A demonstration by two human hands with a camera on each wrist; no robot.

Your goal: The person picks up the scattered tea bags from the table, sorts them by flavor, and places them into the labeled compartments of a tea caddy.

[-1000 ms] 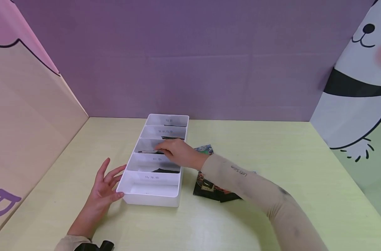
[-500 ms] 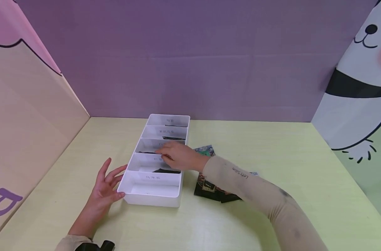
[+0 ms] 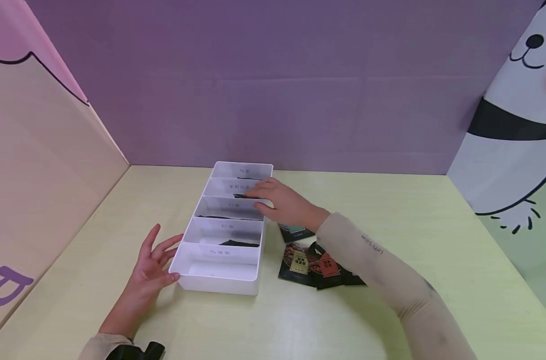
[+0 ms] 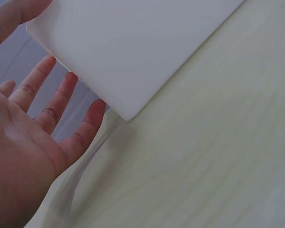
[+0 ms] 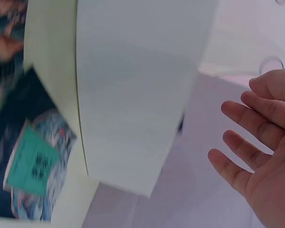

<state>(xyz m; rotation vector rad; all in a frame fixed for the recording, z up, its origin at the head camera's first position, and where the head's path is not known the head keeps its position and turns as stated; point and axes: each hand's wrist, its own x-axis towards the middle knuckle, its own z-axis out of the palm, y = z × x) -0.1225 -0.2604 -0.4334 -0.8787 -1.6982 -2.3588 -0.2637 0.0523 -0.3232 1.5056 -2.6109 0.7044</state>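
Observation:
A long white box [image 3: 216,284] with several labelled compartments stands lengthwise on the table. My left hand [image 3: 150,272] is at its near left corner, fingers spread and thumb on the edge; in the left wrist view the fingertips [image 4: 99,108] touch the box's side. My right hand [image 3: 284,202] hovers over the right rim beside the middle compartments, fingers relaxed and holding nothing. Dark sachets show in the compartments: one [image 3: 239,244] second from the front, one [image 3: 210,217] in the middle, one [image 3: 241,196] behind that, and a thin edge in the rearmost. The front compartment shows a bare floor.
Right of the box lie several black sachets: one with a teal label [image 3: 295,232], one with a yellow label [image 3: 299,262] and one with a red label [image 3: 329,266]. My right sleeve [image 3: 367,255] partly covers them. A purple backdrop [image 3: 291,100] rises behind the table.
My right hand was at the middle compartment with a sachet, which sank lower into it. The hand has since come away up and right, fingers loosened. My left hand stays at the corner.

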